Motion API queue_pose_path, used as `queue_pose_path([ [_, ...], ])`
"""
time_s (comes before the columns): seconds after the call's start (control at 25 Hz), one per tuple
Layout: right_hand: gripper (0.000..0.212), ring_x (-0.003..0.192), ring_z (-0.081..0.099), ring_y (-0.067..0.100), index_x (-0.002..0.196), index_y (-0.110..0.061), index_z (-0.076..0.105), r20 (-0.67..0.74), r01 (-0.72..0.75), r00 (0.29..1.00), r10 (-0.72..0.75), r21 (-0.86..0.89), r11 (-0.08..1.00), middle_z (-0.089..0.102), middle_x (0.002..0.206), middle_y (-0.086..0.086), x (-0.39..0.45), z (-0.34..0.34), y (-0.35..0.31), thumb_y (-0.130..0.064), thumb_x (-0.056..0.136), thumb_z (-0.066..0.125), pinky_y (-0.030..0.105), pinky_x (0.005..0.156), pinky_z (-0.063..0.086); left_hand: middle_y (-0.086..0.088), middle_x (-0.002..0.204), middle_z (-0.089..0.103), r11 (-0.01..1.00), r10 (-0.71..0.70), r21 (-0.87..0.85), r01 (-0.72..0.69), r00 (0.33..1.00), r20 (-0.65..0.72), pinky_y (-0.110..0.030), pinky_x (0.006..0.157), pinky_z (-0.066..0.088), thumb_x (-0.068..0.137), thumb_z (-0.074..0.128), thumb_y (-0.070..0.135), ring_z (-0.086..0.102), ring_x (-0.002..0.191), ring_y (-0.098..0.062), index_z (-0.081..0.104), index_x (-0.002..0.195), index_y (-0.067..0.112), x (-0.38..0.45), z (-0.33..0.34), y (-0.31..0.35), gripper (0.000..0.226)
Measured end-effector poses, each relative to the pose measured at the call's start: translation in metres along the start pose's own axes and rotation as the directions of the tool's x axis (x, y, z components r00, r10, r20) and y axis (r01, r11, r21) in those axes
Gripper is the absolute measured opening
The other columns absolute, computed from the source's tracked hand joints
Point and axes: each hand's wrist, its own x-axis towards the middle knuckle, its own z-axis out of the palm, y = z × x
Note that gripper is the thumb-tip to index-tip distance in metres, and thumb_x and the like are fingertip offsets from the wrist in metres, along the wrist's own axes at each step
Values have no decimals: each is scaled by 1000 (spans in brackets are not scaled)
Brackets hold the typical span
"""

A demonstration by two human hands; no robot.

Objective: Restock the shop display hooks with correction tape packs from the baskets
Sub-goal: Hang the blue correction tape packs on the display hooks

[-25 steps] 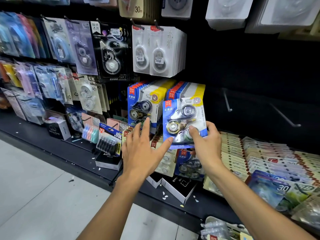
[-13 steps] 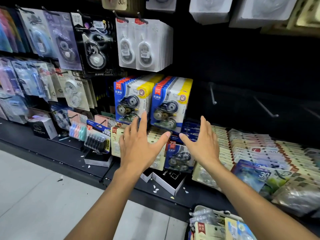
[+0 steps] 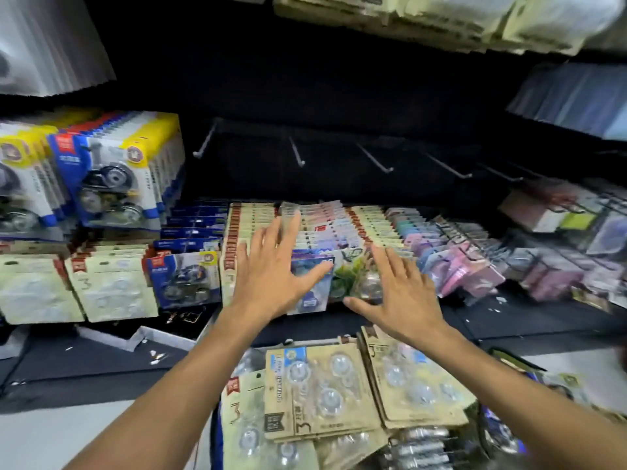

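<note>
Both my hands are spread flat and hold nothing. My left hand [image 3: 271, 269] hovers over a row of beige and blue correction tape packs [image 3: 312, 232] standing on the black shelf. My right hand [image 3: 398, 293] is beside it, over a green and blue pack [image 3: 346, 276]. Blue-and-yellow correction tape packs [image 3: 112, 174] hang full on hooks at the left. Several bare metal hooks [image 3: 375, 161] stick out of the black back panel above my hands. Below my arms, beige blister packs [image 3: 319, 388] lie piled in a basket.
Pink and purple packs [image 3: 458, 266] fill the shelf to the right. Beige packs [image 3: 112, 286] stand at the lower left, with a black and white box [image 3: 159, 334] in front. White packs [image 3: 51, 45] hang at the upper left. Pale floor [image 3: 68, 435] lies below.
My hands let go of the blue pack, now hung on the left hook, and moved right and down over the shelf packs. The view swung right and down, showing the basket.
</note>
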Motion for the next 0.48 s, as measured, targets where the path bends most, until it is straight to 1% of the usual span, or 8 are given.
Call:
queue_pose_path([
  [0.04,115,151,16,28,158,-32,-7,14,-34,999,34,-9,999,8,168,0,-9,1,25,-93,64,17,51,115,29,1,171,9,999,44,-26,-43,999,16,-50,124,15,77,25,93,13,155,-24,-5,161,38,1,15,25,105],
  [0.12,115,151,16,28,158,-31,-6,36,-112,993,113,-15,994,8,167,0,-29,4,72,-93,63,16,51,114,29,2,171,10,993,115,-49,-112,992,58,-50,124,16,70,13,94,14,155,-24,-4,161,37,0,48,72,109],
  [0.16,115,151,17,28,158,-31,-5,44,-149,988,150,-20,989,8,167,0,-38,8,93,-93,64,17,50,114,29,2,171,10,988,150,-52,-146,985,84,-50,124,16,68,10,92,14,155,-24,-3,161,37,-2,66,91,109],
  [0.24,112,151,17,28,159,-30,-2,70,-247,966,247,-10,969,8,168,0,-61,20,141,-92,70,25,49,114,28,3,171,10,973,228,-68,-221,964,140,-51,123,16,68,11,92,15,155,-24,-2,161,38,-3,105,137,109],
  [0.36,116,150,19,27,160,-30,-1,119,-403,909,400,-3,915,7,168,-2,-99,51,209,-93,64,15,47,114,28,1,171,12,949,312,-129,-288,919,243,-50,123,19,67,13,93,17,154,-26,-2,161,38,-7,161,203,110],
  [0.48,110,148,25,28,160,-26,7,216,-557,818,533,66,828,13,167,-1,-143,98,267,-90,74,34,46,116,30,-1,169,19,920,391,-164,-356,867,310,-47,122,22,68,12,90,23,153,-24,3,162,34,-21,212,260,111],
])
